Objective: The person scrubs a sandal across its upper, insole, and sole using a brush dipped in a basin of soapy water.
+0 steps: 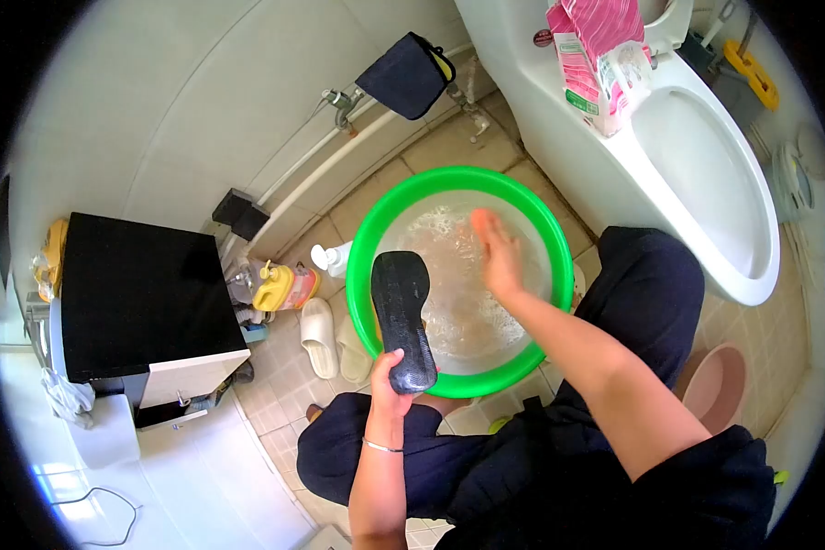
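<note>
A black shoe sole (pixel 401 307), wet and shiny, is held upright over the left part of a green-rimmed basin (pixel 559 240). My left hand (pixel 391 385) grips its lower end, thumb across the near edge. Cloudy, foamy water (pixel 449 316) fills the basin. Over the water, toward the basin's right side, is my right hand (pixel 500 257), its fingers stretched out and slightly blurred. Something orange-red (pixel 480 220) shows at its fingertips; whether it is an object or the fingertips themselves is unclear.
Pale slippers (pixel 318 337), a yellow-topped bottle (pixel 273 288) and a white pump bottle (pixel 330 258) stand left of the basin. A black-topped cabinet (pixel 147 293) is further left. The toilet (pixel 559 137) bears a pink package (pixel 605 69). A pink tub (pixel 717 385) sits at right.
</note>
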`<state>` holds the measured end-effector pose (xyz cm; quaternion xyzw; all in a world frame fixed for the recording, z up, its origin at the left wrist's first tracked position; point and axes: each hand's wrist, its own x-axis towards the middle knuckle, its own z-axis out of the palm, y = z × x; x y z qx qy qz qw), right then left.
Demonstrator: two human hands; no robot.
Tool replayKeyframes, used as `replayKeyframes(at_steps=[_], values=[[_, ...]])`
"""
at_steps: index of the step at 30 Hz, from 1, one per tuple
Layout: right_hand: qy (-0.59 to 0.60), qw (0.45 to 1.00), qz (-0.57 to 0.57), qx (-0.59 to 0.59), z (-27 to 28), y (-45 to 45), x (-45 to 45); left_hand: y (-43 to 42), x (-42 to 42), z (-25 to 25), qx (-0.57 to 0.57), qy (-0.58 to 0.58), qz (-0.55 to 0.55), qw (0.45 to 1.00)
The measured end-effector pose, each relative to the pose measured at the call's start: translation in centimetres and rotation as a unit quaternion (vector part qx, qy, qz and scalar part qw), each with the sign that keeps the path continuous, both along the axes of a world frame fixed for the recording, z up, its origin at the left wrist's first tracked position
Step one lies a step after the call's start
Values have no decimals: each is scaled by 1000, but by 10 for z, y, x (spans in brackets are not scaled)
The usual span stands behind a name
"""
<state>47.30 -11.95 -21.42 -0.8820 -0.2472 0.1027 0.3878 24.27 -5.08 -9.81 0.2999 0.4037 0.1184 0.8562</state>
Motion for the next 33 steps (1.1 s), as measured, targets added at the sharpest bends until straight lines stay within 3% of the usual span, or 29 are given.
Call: replayKeyframes(at_steps=[1,2,3,4,5,8,9,10,11,15,17,19,23,25,26,28,29,30,32,33], values=[[-18,988,-153,-13,-2,1,-2,-1,1,-1,0,0,1,1000],[-17,988,-153,-12,-4,1,-5,-3,2,-3,2,-1,13,1000],[217,966,-113,81,-4,2,-10,-2,3,-2,4,-2,24,1000],[434,882,-65,169,7,3,-12,0,5,-2,6,-2,23,1000],[472,858,8,201,18,0,-16,0,6,-3,19,15,25,999],[448,798,191,356,26,10,-46,0,7,-10,48,42,26,998],[448,798,191,355,35,10,-50,1,8,-11,69,52,21,996],[294,878,251,283,51,7,-52,-1,9,-9,69,52,19,996],[129,923,302,200,60,4,-53,-6,12,-6,63,41,30,997],[220,935,187,208,28,9,-19,-6,11,-1,37,4,47,998],[226,924,196,237,55,6,-38,0,8,-9,33,15,35,999],[102,930,300,189,65,1,-53,-5,5,-10,24,35,20,999],[19,972,235,24,5,-4,-4,-6,0,-8,10,27,34,999],[86,991,19,101,-16,-4,1,-5,-1,-9,0,22,39,999],[86,991,21,100,-27,-5,0,-5,0,-8,3,21,38,999],[46,987,-85,129,-30,-6,-4,-6,1,-8,8,22,36,999],[47,987,-85,129,-31,-5,-4,-6,1,-9,13,27,29,999],[340,929,-31,141,-5,-3,-2,-5,3,-10,17,30,21,999],[544,806,107,208,29,3,-8,-4,8,-8,14,40,22,999],[483,811,185,273,38,3,-21,-5,9,-6,9,53,24,998]])
